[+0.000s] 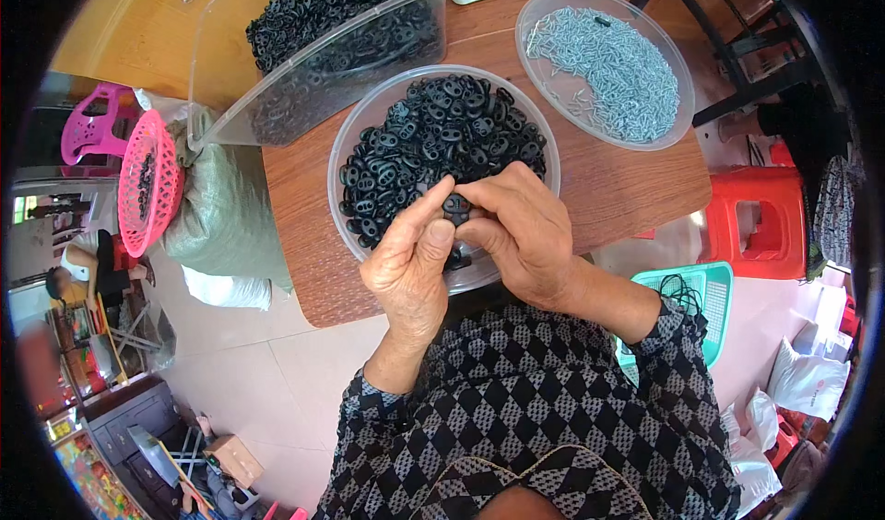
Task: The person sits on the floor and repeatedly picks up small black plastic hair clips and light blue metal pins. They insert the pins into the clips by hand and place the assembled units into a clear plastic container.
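Pale tiled floor (235, 363) surrounds a brown wood-grain bench (300, 253). To the left, a pink openwork basket (170, 197) holding small dark pieces sits by a bulging pale-green sack (226, 202); a red plastic stool (779, 225) and a turquoise basket (721, 322) are to the right.

At the far left of the bench, a clear rectangular bin (217, 119) holds a heap of glossy black two-hole pieces. Far right, a shallow clear round dish (681, 114) holds slim silvery rods, too small to identify, plus one black piece (602, 22). Between and nearer, a clear round tub (484, 273) is heaped with more black two-hole pieces.

Above the tub's near side, the left hand (410, 262) and right hand (521, 234) meet, fingertips pinching one black two-hole piece (455, 208) between them.
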Demonstrator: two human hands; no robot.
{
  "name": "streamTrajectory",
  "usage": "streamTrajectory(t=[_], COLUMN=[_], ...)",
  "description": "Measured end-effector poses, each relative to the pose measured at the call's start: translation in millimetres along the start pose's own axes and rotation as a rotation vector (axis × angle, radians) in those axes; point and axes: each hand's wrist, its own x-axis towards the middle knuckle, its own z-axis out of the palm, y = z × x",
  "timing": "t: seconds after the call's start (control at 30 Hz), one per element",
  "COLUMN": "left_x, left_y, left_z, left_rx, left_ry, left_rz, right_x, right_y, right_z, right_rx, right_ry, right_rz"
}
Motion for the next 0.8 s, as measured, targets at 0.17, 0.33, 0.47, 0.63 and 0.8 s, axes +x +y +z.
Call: streamTrajectory(t=[0.17, 0.33, 0.47, 0.63, 0.8], left_x=[-4, -8, -8, -8, -5], left_y=[0, -8, -14, -11, 2], left_z=[14, 17, 18, 20, 19], left_rx=[-0.055, 0.014, 0.035, -0.046, -0.094], left_ry=[0.099, 0.150, 0.176, 0.219, 0.210], left_rz=[0.085, 0.175, 0.239, 0.165, 0.137], right_x=[0, -1, 1, 5, 10], right_y=[1, 1, 0, -1, -3], right_z=[-1, 2, 3, 8, 4], right_rx=[0.012, -0.003, -0.016, -0.042, -0.007], right_ry=[0.016, 0.034, 0.044, 0.080, -0.016], right_rz=[-0.072, -0.101, -0.125, -0.197, -0.173])
